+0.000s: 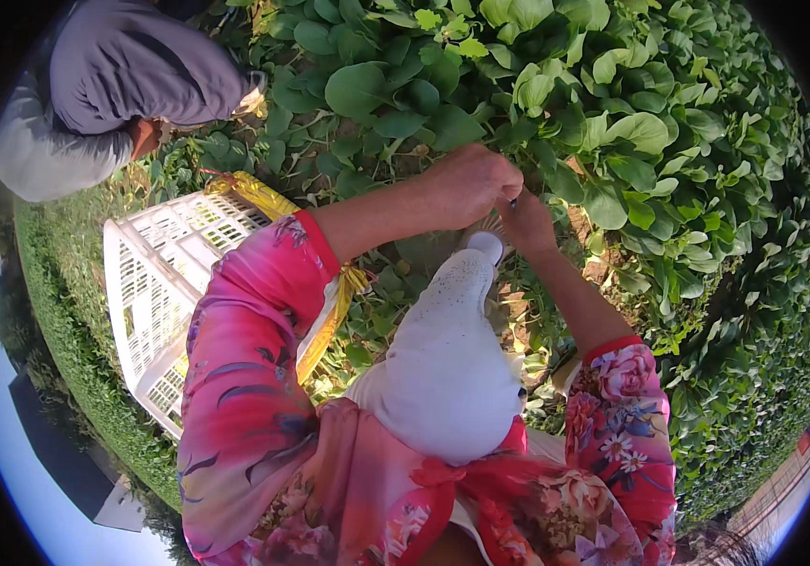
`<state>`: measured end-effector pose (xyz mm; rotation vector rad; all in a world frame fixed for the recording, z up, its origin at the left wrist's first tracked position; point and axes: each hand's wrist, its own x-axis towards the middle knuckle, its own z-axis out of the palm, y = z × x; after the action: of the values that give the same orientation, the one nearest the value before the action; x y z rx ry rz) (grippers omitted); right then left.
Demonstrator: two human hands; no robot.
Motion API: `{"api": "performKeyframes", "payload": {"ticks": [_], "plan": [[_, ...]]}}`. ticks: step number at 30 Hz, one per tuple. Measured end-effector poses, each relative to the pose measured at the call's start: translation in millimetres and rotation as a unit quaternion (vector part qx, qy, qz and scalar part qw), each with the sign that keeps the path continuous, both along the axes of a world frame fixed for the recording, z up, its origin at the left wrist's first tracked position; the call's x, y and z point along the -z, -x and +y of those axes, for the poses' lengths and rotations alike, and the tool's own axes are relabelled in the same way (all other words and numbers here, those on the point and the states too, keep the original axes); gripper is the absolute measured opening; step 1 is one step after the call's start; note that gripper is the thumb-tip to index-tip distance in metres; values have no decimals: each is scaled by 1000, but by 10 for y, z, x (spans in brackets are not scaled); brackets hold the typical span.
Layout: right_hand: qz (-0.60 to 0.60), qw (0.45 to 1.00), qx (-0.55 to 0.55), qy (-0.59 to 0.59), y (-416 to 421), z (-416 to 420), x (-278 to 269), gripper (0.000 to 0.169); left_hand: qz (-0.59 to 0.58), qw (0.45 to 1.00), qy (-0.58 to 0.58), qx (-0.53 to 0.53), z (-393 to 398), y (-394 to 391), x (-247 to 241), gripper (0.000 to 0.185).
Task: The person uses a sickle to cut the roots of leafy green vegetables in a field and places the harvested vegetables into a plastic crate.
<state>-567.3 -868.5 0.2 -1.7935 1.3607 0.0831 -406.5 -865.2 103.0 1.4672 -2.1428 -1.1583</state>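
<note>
My left hand (473, 180) and my right hand (526, 221) meet over the low leafy greens (405, 117), their fingers curled and close together. The tip of a small dark object (513, 202) shows at the fingers of my right hand; the rest is hidden. Whether my left hand holds anything is hidden by its own back. Just below the hands are thin pale strands (491, 223), too blurred to name, and a rounded white shape (485, 245) at the end of my white trouser leg (440, 354). Broad green leaves (624, 134) stand close beyond my right hand.
A white plastic lattice crate (157, 297) stands at my left, with yellow plastic material (256, 194) along its rim. Beyond it, another person (143, 71) bends over the plants. Bare soil (518, 304) shows between plants near my right forearm. Dense leaves (751, 396) continue to the right.
</note>
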Motion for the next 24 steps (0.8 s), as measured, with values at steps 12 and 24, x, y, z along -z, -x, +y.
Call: {"api": "performKeyframes", "payload": {"ticks": [12, 24], "plan": [[-216, 966, 131, 54, -335, -317, 936, 28, -459, 850, 119, -229, -103, -674, 1375, 24], [-257, 960, 76, -83, -754, -311, 948, 31, -401, 860, 176, -260, 402, -895, 1730, 31]]}}
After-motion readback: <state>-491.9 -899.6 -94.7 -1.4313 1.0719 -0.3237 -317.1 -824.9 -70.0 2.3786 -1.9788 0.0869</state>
